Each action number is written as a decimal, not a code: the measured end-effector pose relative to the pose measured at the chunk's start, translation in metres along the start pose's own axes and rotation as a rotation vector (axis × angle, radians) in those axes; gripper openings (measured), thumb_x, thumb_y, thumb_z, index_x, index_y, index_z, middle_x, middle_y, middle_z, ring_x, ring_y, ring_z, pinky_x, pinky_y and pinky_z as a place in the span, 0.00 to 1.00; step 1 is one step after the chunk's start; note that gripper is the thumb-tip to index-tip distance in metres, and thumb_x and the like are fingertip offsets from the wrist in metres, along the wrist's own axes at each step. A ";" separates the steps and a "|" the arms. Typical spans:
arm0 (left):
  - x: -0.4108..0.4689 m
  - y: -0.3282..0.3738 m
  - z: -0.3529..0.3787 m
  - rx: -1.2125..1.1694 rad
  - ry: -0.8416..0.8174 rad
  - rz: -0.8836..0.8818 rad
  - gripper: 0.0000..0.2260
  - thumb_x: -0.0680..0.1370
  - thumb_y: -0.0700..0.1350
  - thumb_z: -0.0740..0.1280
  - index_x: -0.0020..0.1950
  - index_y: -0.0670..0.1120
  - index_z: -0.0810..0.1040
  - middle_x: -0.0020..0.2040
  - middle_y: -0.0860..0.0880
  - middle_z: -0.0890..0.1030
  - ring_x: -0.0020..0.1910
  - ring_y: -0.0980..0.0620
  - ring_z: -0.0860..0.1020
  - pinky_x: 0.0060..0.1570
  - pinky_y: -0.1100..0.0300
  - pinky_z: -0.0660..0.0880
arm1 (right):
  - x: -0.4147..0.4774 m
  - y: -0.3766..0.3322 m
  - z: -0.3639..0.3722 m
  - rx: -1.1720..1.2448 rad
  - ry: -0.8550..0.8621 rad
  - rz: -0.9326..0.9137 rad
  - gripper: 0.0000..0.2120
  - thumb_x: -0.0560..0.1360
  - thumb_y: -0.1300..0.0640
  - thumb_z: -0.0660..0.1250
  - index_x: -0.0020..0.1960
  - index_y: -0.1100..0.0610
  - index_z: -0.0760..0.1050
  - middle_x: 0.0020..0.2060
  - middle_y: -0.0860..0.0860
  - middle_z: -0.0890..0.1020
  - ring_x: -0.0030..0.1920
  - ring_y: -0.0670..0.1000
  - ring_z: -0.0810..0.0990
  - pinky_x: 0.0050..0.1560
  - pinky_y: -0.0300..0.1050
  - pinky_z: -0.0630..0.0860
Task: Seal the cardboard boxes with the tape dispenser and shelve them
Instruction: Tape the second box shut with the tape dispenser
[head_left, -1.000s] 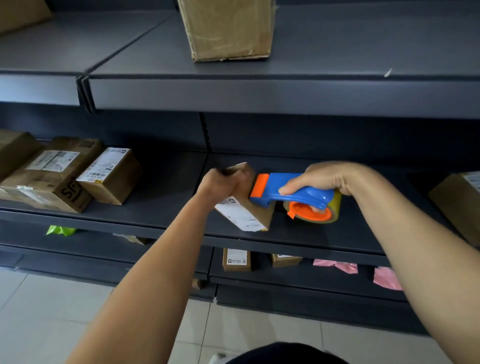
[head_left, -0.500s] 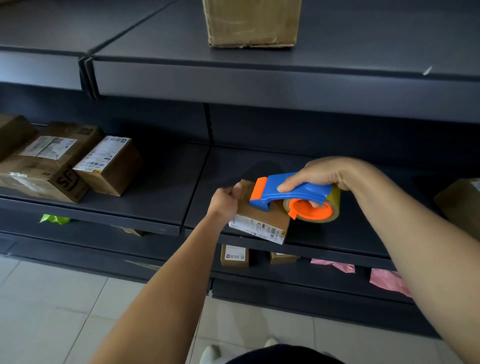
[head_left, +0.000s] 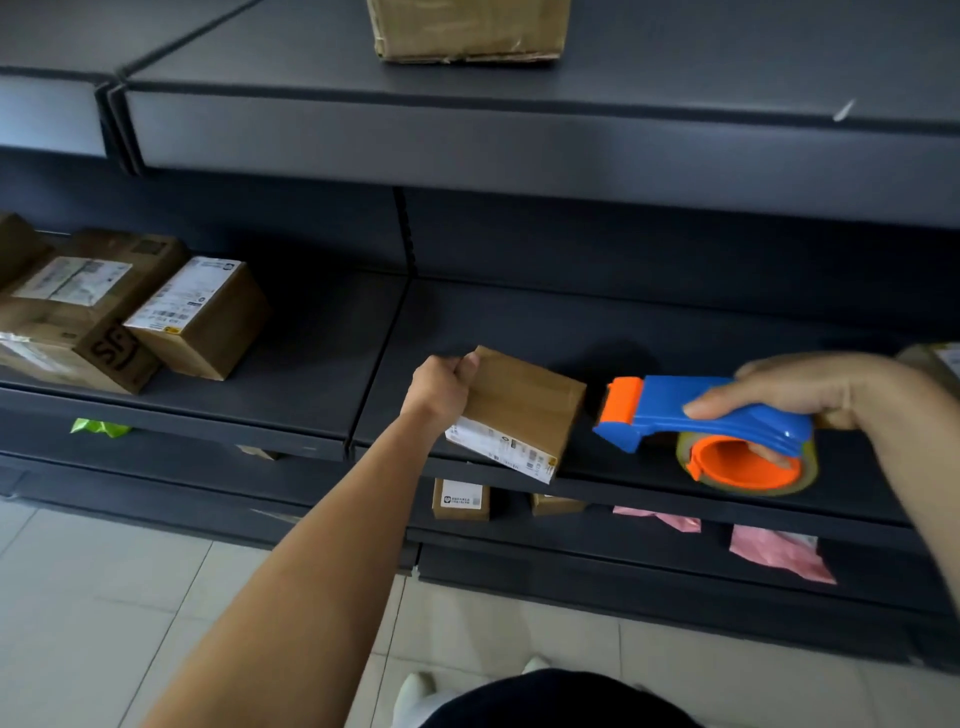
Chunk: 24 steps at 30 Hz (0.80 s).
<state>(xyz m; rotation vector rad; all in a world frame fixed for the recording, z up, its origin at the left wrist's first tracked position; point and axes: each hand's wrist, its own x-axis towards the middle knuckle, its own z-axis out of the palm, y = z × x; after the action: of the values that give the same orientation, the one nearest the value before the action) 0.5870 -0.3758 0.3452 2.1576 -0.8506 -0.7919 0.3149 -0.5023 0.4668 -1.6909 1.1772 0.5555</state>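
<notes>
Cardboard boxes (head_left: 200, 317) leftward, pink bags (head_left: 779, 558) below

The box (head_left: 519, 410) is matt brown cardboard with a white paper label. The dispenser (head_left: 696, 415) is glossy plastic — blue and orange — its tape roll (head_left: 753, 478) shiny. The shelf (head_left: 291, 374) looks like smooth, matt dark-grey metal; the floor (head_left: 104, 597) — pale smooth tile.

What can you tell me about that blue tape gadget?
The tape dispenser is blue plastic with an orange nose and orange hub carrying a roll of brownish tape. The right hand grips its handle, fingers inside the hub. It hangs level over the middle shelf, nose toward the small cardboard box, not touching it.
</notes>
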 end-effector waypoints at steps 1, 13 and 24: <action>0.000 0.002 0.002 0.011 0.000 0.004 0.20 0.82 0.55 0.56 0.58 0.41 0.78 0.49 0.45 0.79 0.47 0.48 0.76 0.44 0.59 0.69 | 0.002 0.008 0.001 -0.002 0.003 0.017 0.32 0.41 0.33 0.78 0.29 0.60 0.80 0.24 0.59 0.78 0.21 0.52 0.75 0.25 0.37 0.71; -0.010 0.011 0.013 0.101 0.062 0.012 0.20 0.83 0.54 0.52 0.64 0.43 0.73 0.57 0.42 0.78 0.52 0.42 0.76 0.47 0.55 0.69 | 0.022 -0.007 0.019 -0.085 0.049 0.070 0.18 0.70 0.44 0.72 0.35 0.59 0.79 0.25 0.55 0.81 0.23 0.49 0.78 0.31 0.40 0.74; -0.037 0.037 0.027 0.663 0.172 0.154 0.37 0.75 0.69 0.56 0.69 0.39 0.66 0.65 0.40 0.73 0.65 0.40 0.71 0.56 0.49 0.71 | 0.026 0.005 0.023 0.010 0.002 -0.018 0.23 0.65 0.41 0.72 0.42 0.63 0.79 0.28 0.56 0.81 0.25 0.50 0.78 0.29 0.39 0.75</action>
<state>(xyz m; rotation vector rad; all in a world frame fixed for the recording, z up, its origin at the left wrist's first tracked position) 0.5327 -0.3786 0.3679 2.6283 -1.2990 -0.2486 0.3250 -0.4934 0.4343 -1.6922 1.1638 0.5361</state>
